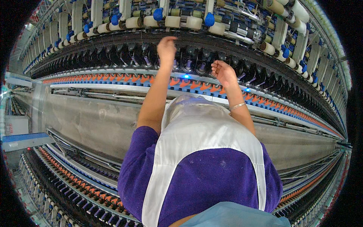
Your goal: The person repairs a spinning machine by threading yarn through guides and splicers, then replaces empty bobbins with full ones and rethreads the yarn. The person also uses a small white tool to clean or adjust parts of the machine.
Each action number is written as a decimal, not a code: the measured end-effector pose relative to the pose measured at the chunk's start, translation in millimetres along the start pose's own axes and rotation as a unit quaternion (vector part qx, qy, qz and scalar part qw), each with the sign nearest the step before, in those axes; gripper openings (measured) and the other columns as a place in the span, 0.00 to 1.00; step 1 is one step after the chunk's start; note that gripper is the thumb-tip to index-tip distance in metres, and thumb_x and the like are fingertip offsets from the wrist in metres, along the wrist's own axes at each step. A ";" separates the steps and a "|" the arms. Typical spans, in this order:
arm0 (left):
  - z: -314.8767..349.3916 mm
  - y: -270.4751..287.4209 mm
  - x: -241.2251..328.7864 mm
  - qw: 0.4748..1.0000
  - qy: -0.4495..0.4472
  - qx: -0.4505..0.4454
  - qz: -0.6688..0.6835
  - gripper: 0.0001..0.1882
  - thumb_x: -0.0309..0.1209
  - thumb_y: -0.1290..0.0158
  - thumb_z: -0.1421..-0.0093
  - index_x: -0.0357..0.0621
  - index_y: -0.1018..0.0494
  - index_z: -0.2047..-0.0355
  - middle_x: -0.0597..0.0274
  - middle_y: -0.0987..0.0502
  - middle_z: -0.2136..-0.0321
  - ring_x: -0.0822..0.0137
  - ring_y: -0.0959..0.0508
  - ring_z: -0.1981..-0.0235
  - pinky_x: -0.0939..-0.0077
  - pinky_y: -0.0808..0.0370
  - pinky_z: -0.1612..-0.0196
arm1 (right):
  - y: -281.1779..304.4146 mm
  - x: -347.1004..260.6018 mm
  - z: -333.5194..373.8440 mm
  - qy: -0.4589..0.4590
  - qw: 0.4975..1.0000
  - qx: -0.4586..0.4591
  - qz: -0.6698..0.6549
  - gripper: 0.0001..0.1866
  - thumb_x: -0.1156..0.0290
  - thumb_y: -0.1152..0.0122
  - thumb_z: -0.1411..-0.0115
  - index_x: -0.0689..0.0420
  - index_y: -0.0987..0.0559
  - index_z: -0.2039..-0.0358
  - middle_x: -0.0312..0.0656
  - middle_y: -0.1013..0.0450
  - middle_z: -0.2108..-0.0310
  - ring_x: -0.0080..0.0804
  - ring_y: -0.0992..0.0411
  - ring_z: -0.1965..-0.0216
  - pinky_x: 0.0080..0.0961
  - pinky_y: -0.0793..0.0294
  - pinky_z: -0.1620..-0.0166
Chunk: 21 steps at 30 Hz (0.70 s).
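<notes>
I stand at a spinning frame, both arms stretched over its row of spindles. My left hand [166, 50] is raised in front of the dark band below the rollers, its fingers drawn together and pointing right. Any yarn in it is too fine to see. Lower and to the right, my right hand [224, 72] has its thumb and fingers pinched beside the spindles; what they hold, if anything, cannot be made out. Between the hands stand a purple bobbin [188, 65] and a spindle [202, 68]. A blue light [186, 76] glows just below them.
Pale rollers [172, 22] and blue knobs [209, 19] line the machine above my hands. An orange and blue rail [140, 79] runs along the front, close to my white apron [196, 125]. Behind me, across the aisle floor [90, 117], stands another spindle row [75, 178].
</notes>
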<state>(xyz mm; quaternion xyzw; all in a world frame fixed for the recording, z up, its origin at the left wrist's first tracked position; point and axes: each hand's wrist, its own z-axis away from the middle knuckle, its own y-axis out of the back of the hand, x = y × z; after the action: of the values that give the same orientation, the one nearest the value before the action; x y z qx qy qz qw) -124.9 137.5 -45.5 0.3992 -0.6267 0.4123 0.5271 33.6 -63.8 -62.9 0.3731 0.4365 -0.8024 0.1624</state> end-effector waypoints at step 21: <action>-39.9 -7.8 20.5 0.953 -0.014 0.015 0.303 0.07 0.30 0.60 0.37 0.44 0.41 0.59 0.69 0.40 0.82 0.76 0.42 0.85 0.77 0.47 0.83 | 26.2 2.3 3.0 -0.011 0.998 0.022 -0.062 0.08 0.71 0.52 0.38 0.62 0.28 0.66 0.45 0.27 0.69 0.30 0.30 0.71 0.25 0.29 0.66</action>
<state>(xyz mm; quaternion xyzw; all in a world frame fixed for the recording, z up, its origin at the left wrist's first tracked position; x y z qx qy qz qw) -107.0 171.0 -20.4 0.2043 -0.7194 0.5560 0.3627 46.1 -81.0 -78.7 0.3396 0.4392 -0.8245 0.1091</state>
